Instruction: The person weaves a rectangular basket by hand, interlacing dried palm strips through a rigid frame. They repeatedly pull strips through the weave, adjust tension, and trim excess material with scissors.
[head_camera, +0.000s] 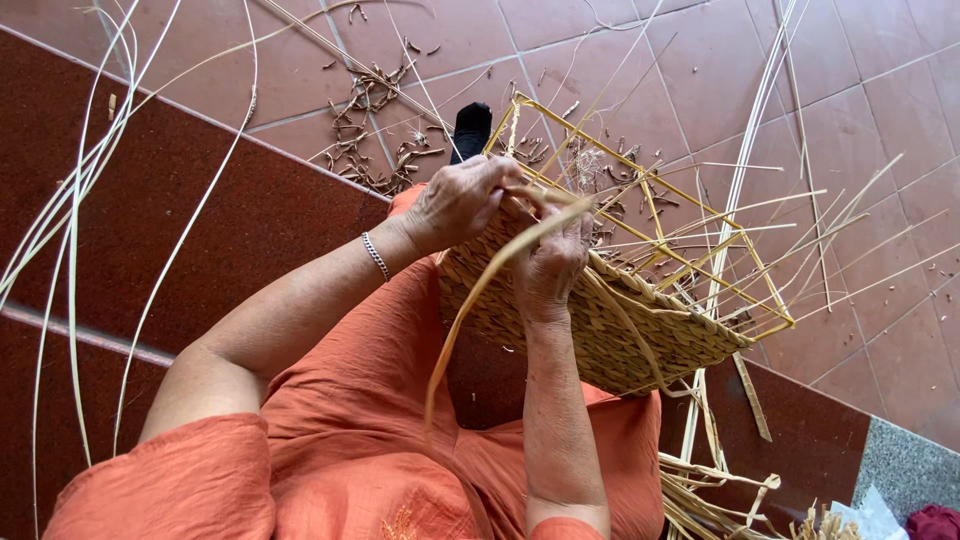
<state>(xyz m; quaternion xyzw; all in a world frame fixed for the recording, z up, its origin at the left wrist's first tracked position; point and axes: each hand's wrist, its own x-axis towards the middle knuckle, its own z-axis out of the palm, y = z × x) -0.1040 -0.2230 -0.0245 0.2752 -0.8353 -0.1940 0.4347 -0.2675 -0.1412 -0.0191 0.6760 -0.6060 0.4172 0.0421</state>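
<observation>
Both hands sit on the half-woven basket (600, 320) in the lap: left hand (462, 200) closed on its rim, right hand (548, 265) pinching a cane strip (480, 290). Bent sharply, that strip may kink or split.

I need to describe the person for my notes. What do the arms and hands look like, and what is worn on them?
Both arms are bare below short, loose orange sleeves. The left hand has a thin silver bracelet at the wrist. The right hand shows no jewellery. No gloves on either.
</observation>
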